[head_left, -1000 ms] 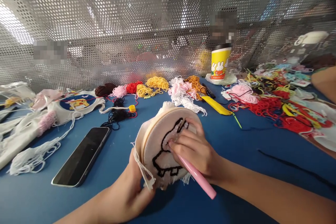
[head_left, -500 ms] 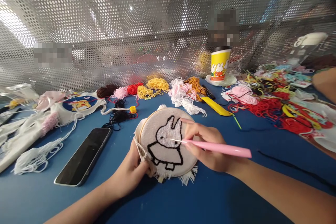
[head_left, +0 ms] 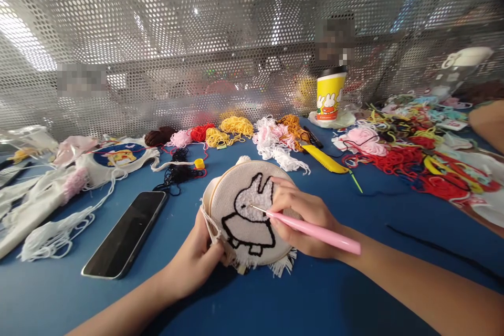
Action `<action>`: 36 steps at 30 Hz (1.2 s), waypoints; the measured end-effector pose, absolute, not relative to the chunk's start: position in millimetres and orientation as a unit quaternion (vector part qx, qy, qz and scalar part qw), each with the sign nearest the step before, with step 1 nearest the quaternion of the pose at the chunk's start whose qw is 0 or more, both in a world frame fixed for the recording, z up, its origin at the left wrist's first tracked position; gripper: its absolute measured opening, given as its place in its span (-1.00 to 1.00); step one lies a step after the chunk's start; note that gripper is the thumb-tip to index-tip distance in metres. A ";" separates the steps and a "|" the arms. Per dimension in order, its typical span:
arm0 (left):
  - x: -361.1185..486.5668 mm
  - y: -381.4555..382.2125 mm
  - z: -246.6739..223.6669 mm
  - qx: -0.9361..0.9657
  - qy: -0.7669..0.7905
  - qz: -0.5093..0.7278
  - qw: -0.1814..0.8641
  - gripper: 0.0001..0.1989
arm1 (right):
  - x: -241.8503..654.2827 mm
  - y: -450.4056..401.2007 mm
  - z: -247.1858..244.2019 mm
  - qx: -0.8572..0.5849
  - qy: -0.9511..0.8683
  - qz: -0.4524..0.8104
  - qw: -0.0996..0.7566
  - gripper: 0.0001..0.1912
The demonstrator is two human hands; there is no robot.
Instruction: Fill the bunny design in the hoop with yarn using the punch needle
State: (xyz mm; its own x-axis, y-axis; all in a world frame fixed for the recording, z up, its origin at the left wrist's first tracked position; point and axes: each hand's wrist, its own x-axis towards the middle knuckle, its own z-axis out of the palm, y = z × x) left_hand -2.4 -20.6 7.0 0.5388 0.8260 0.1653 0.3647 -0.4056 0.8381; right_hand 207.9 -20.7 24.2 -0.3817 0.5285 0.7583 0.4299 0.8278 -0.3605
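A round embroidery hoop (head_left: 214,187) stretches pale cloth bearing a black-outlined rabbit figure (head_left: 252,231), its head partly filled with white yarn. My left hand (head_left: 200,257) grips the lower left of the hoop, fingers wrapped behind it and thumb in front. Between the fingers of my right hand (head_left: 305,218) is a pink-handled punch needle (head_left: 318,233). Its thin metal tip meets the rabbit's head, and the hand rests against the hoop's right side, hiding that part of the cloth. White fringe hangs from the hoop's lower edge.
A black phone (head_left: 126,236) lies at left, near white yarn (head_left: 59,233). Behind the hoop sit several yarn bundles (head_left: 236,127), a yellow cutter (head_left: 325,160) and a yellow cup (head_left: 329,95). Tangled red yarn (head_left: 389,165) spreads at right, where part of another person's arm (head_left: 488,125) shows.
The needle's tip has shifted slightly left and up on the rabbit's head. Its handle end has swung down and left with my right hand. My left hand and the hoop stay nearly still.
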 end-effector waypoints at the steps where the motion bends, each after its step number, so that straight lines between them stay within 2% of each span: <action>1: -2.4 -20.9 7.1 0.785 0.377 0.295 0.392 -0.43 | 207.7 -20.4 24.1 -0.289 -0.830 0.048 0.475 -0.91; 7: -3.1 -22.1 6.1 0.789 0.371 0.303 0.384 -0.41 | 207.4 -20.2 20.7 -0.290 -0.830 0.024 0.476 -0.89; 15: -3.2 -21.4 5.5 0.791 0.373 0.301 0.379 -0.40 | 211.2 -20.1 17.5 -0.310 -0.805 0.083 0.500 -0.94; 23: -4.4 -21.7 3.6 0.787 0.371 0.306 0.387 -0.42 | 209.6 -19.0 19.1 -0.314 -0.815 0.050 0.484 -0.92; 28: -4.7 -21.2 3.3 0.782 0.369 0.310 0.395 -0.41 | 211.3 -17.2 17.4 -0.314 -0.813 0.077 0.484 -0.93; 36: -5.1 -22.5 4.2 0.794 0.362 0.315 0.373 -0.42 | 212.6 -13.9 14.9 -0.263 -0.824 0.064 0.497 -0.89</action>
State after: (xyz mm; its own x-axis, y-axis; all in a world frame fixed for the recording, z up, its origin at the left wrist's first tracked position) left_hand -5.1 -22.5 4.2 0.5390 0.8100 0.2310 0.3394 -0.4598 0.8206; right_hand 212.6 -13.9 14.9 -0.3671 0.4974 0.7860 0.3705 0.8533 -0.3669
